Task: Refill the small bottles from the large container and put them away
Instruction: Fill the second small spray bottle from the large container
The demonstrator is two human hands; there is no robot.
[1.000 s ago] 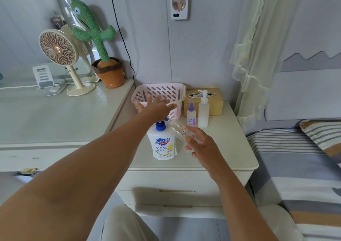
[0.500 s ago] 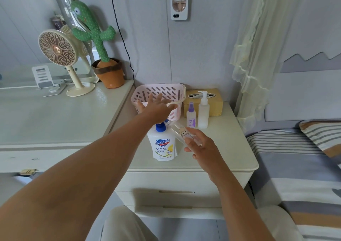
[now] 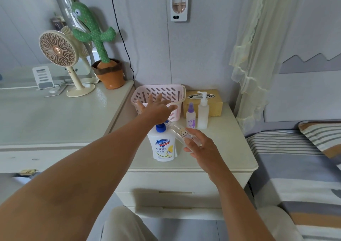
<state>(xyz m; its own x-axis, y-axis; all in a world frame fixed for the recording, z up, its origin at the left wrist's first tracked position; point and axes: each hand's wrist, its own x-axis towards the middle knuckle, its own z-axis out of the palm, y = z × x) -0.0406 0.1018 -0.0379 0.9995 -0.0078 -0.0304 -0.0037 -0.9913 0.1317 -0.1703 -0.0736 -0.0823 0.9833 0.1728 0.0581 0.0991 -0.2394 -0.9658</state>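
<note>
Landmark: large container (image 3: 163,145), standing on nightstand (image 3: 230,148), near front edge. Basket (image 3: 166,93) stood behind it, at the wall. Tissue box (image 3: 214,102) was behind & to the right, beside basket. 2 small bottles in front of that box: spray bottle (image 3: 190,118) nearer the container, pump bottle (image 3: 203,111) just right of it. Left hand (image 3: 156,109) lay over the container's top. Right hand (image 3: 201,146) was just right of it w/ a tilted small bottle (image 3: 182,133). Dresser (image 3: 55,115) stood to the left, w/ fan (image 3: 59,50) & cactus toy (image 3: 96,36) at its back.

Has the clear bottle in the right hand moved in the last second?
No. The clear bottle stays tilted in the right hand, its mouth by the soap container pump, as before.
</note>
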